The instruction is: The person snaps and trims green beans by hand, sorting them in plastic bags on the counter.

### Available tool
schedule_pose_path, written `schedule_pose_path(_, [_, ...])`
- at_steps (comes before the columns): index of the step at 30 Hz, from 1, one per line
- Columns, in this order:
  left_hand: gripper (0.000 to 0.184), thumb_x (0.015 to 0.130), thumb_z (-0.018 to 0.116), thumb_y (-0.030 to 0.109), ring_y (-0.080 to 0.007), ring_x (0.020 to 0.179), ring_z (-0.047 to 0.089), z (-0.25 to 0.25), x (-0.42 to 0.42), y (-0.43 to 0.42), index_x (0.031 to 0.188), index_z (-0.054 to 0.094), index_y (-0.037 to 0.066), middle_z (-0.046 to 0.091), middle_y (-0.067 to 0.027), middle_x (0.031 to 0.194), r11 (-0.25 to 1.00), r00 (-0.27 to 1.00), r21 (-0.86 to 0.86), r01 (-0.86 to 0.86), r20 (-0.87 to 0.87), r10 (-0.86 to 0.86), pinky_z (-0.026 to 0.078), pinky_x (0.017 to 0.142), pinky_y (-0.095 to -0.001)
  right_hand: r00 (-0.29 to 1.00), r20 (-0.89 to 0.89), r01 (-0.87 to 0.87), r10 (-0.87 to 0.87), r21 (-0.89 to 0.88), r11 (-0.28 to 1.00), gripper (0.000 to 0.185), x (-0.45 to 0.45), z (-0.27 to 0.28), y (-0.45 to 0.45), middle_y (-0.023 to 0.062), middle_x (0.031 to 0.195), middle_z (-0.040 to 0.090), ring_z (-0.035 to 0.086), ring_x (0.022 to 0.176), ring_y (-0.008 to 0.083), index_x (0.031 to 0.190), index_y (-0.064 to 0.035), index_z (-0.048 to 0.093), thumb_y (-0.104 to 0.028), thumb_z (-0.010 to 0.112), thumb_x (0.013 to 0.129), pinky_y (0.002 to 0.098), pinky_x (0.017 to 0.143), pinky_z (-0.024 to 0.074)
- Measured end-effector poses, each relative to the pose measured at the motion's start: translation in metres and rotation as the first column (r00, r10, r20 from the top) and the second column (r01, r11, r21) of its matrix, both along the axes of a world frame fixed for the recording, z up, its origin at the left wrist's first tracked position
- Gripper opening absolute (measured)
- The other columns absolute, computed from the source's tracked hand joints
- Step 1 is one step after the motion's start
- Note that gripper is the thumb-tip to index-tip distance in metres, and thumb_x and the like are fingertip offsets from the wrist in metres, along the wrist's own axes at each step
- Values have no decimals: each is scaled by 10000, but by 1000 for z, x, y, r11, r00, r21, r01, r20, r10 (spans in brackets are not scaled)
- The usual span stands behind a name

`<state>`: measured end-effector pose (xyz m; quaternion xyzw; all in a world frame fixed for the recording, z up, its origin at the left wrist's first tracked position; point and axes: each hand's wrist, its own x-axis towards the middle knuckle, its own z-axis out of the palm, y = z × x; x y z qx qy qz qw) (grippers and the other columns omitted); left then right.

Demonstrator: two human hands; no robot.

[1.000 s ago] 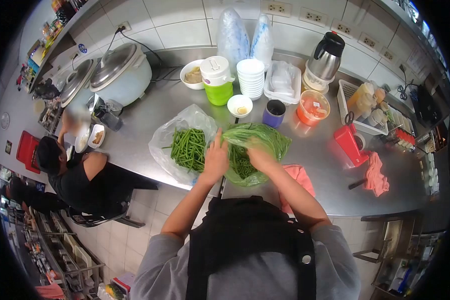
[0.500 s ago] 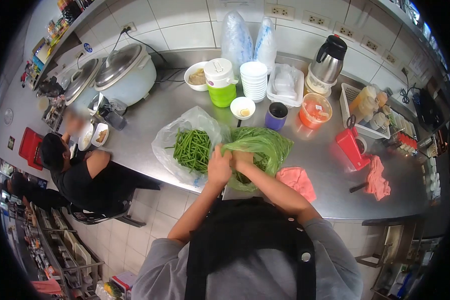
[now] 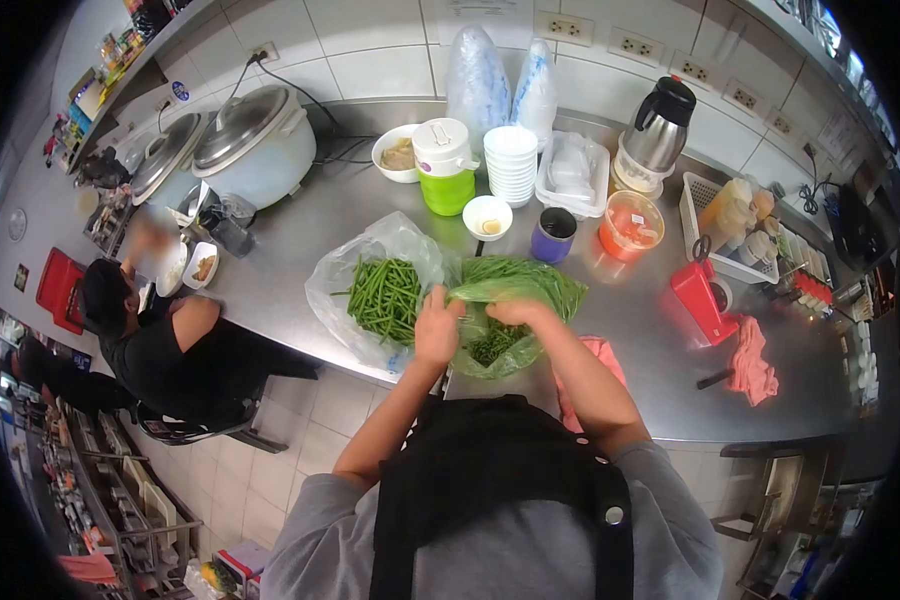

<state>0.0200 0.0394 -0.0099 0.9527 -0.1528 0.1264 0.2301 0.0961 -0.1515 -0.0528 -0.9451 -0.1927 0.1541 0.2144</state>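
Note:
A clear plastic bag lies spread on the counter with cut green beans in it. Beside it on the right is a green plastic bag, its mouth facing me, with finely chopped greens inside. My left hand is between the two bags, fingers closed on the green bag's left edge. A small shiny bit shows at its fingertips, too small to name. My right hand is at the green bag's mouth, fingers curled; what they hold is hidden.
Behind the bags stand a green-and-white jug, a small white bowl, a purple cup and an orange tub. A pink cloth lies close to my right forearm. A person sits at the left.
My right hand has moved right, away from my left hand, and more of the chopped greens shows. The left hand stays almost in place at the bag's edge.

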Motion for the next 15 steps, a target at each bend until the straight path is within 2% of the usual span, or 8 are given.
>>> schedule_pose_path(1, [236, 775, 570, 19, -362, 986, 541, 1, 1, -1, 996, 647, 48, 508, -165, 1084, 1000, 997, 24, 4, 81, -6, 471, 801, -450, 999, -28, -21, 21, 2, 1000, 337, 1, 10, -3, 175, 1163, 650, 616, 1049, 360, 1121, -78, 660, -244, 542, 853, 453, 913, 478])
schedule_pose_path(2, [242, 762, 588, 28, -345, 999, 537, 2, 2, -2, 993, 651, 55, 504, -148, 1124, 999, 987, 47, 3, 161, -11, 464, 804, -439, 994, -106, -30, 26, -36, 999, 358, 0, 21, -9, 217, 1187, 625, 602, 1073, 365, 1147, -38, 637, -230, 541, 860, 450, 926, 469])
schedule_pose_path(5, [241, 757, 593, 29, -328, 1064, 510, 9, 10, -4, 984, 669, 57, 495, -146, 1213, 989, 975, 149, 3, 219, -36, 438, 846, -424, 986, -144, -94, 86, -48, 994, 378, -11, 42, -17, 249, 1200, 604, 590, 1089, 371, 1196, 1, 590, -180, 519, 873, 451, 938, 460])
schedule_pose_path(9, [214, 754, 602, 38, -324, 1098, 492, 4, 24, -5, 952, 681, 57, 478, -160, 1292, 987, 984, 162, 8, 175, -37, 413, 878, -414, 978, -179, -116, 105, -51, 992, 456, -41, 81, -30, 276, 1172, 605, 587, 1079, 393, 1300, 4, 504, -153, 486, 873, 455, 940, 449])
schedule_pose_path(10, [203, 750, 607, 42, -327, 1101, 490, 0, 28, -3, 938, 683, 54, 468, -167, 1321, 981, 984, 196, -5, 175, -30, 413, 875, -416, 975, -212, -72, 70, -2, 997, 488, -52, 93, -31, 271, 1202, 592, 581, 1095, 392, 1347, -12, 468, -136, 479, 875, 446, 956, 443])
schedule_pose_path(12, [193, 746, 612, 45, -330, 1104, 488, -13, 35, 2, 925, 686, 50, 457, -174, 1350, 973, 984, 231, -15, 174, -26, 413, 872, -418, 968, -248, -24, 34, 44, 999, 526, -62, 93, -38, 266, 1232, 579, 574, 1111, 392, 1394, -29, 431, -119, 471, 877, 437, 973, 438])
schedule_pose_path(14, [222, 736, 623, 51, -336, 1130, 482, -31, 44, 10, 946, 694, 67, 429, -194, 1396, 964, 970, 264, 45, 220, -105, 409, 877, -413, 972, -135, -169, 190, 153, 974, 596, -64, 76, -53, 260, 1218, 590, 559, 1144, 391, 1471, -63, 347, -128, 478, 893, 435, 988, 431])
schedule_pose_path(15, [222, 736, 623, 51, -336, 1130, 482, -26, 43, 11, 946, 694, 66, 429, -194, 1396, 964, 969, 263, 51, 220, -111, 409, 877, -413, 974, -136, -163, 184, 153, 975, 596, -64, 69, -58, 260, 1218, 590, 559, 1144, 391, 1471, -63, 347, -128, 478, 893, 435, 988, 431])
